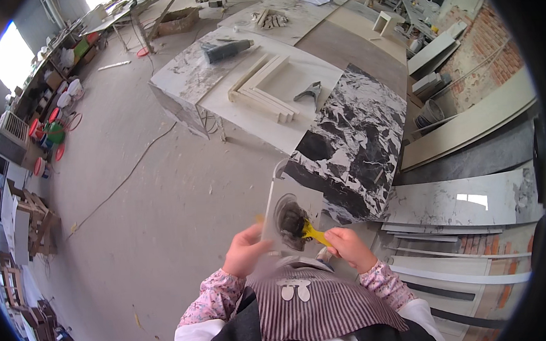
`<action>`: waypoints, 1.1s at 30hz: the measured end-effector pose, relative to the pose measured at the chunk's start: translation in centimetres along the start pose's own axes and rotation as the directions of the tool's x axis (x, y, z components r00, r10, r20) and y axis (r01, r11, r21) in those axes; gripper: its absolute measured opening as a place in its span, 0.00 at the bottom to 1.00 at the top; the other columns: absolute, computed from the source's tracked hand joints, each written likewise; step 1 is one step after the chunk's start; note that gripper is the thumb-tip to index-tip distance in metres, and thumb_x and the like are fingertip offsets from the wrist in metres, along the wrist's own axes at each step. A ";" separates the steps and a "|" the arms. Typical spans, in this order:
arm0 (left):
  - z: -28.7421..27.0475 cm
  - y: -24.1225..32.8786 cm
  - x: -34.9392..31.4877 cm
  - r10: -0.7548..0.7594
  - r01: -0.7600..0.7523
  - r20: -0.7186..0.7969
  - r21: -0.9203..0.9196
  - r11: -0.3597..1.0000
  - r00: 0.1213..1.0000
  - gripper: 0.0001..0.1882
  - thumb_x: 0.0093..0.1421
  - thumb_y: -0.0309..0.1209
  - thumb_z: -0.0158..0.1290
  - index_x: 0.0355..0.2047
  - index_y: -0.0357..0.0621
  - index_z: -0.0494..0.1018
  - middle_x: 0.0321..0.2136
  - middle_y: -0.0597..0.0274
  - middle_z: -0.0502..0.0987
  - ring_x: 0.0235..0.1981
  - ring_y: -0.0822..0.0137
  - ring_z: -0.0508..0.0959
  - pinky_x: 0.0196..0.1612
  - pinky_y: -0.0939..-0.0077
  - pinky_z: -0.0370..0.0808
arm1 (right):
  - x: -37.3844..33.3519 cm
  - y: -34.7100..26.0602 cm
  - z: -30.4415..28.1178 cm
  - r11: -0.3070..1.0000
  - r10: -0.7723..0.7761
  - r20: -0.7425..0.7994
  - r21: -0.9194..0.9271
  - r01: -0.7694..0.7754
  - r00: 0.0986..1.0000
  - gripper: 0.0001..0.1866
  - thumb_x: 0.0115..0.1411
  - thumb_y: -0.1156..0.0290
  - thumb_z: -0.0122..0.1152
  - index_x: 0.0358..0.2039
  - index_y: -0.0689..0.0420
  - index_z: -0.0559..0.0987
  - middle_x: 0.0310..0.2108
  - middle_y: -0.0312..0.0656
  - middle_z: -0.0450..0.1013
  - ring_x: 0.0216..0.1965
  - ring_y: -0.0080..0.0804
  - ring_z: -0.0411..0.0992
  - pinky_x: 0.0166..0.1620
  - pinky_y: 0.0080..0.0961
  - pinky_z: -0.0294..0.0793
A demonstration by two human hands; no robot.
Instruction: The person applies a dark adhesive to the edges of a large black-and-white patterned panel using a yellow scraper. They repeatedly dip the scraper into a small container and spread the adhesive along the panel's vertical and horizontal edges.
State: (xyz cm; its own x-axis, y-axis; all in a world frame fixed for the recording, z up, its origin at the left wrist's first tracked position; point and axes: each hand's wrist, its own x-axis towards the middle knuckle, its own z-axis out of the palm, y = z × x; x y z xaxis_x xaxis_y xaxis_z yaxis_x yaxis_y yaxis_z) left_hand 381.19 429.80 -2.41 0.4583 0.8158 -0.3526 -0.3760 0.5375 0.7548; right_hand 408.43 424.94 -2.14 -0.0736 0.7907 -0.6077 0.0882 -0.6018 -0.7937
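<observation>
My right hand grips a yellow putty knife, its blade end in a lump of dark grey paste. The paste lies smeared on a pale board in front of me, beside the slab table's near end. At the board's left edge is my left hand, smeared by motion with its fingers curled. A bit of yellow shows just past those fingers and a greyish blur below them; what they hold I cannot make out.
A black-and-white marble slab lies just ahead. Beyond it are pale L-shaped strips, a dark clamp and a grey power tool. Stone slabs lie at right. A cable crosses the floor at left.
</observation>
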 end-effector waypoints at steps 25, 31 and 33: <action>-0.4 -3.0 0.2 -0.013 -0.023 -0.149 -0.242 0.970 0.989 0.20 0.60 0.19 0.47 0.54 0.29 0.66 0.48 0.49 0.74 0.48 0.56 0.76 0.53 0.55 0.74 | 1.1 -8.4 -1.0 0.467 -0.595 0.255 -0.662 0.587 0.762 0.19 0.55 0.76 0.60 0.50 0.54 0.78 0.27 0.43 0.65 0.26 0.35 0.67 0.31 0.27 0.68; -0.4 -2.6 0.6 -0.007 -0.026 -0.132 -0.252 0.967 0.991 0.20 0.60 0.19 0.47 0.54 0.29 0.66 0.48 0.49 0.74 0.48 0.57 0.76 0.54 0.55 0.73 | 2.0 -7.7 -1.2 0.561 -0.506 0.265 -0.622 0.547 0.821 0.20 0.56 0.74 0.60 0.50 0.53 0.77 0.28 0.44 0.67 0.27 0.37 0.68 0.32 0.28 0.69; -0.5 -2.6 0.5 -0.012 -0.022 -0.133 -0.251 0.968 0.991 0.20 0.60 0.19 0.47 0.54 0.29 0.66 0.48 0.49 0.74 0.48 0.57 0.76 0.54 0.55 0.73 | 1.6 -8.0 -0.9 0.573 -0.493 0.254 -0.624 0.531 0.832 0.19 0.56 0.73 0.59 0.50 0.52 0.77 0.29 0.44 0.68 0.28 0.38 0.69 0.33 0.29 0.70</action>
State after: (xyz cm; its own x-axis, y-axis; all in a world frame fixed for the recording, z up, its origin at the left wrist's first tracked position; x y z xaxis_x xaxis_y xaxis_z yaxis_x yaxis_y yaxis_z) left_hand 382.00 428.89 -4.76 0.3518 0.8304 -0.4321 -0.5757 0.5559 0.5996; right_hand 408.50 431.12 3.26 -0.3572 0.9262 -0.1207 0.6319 0.1445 -0.7615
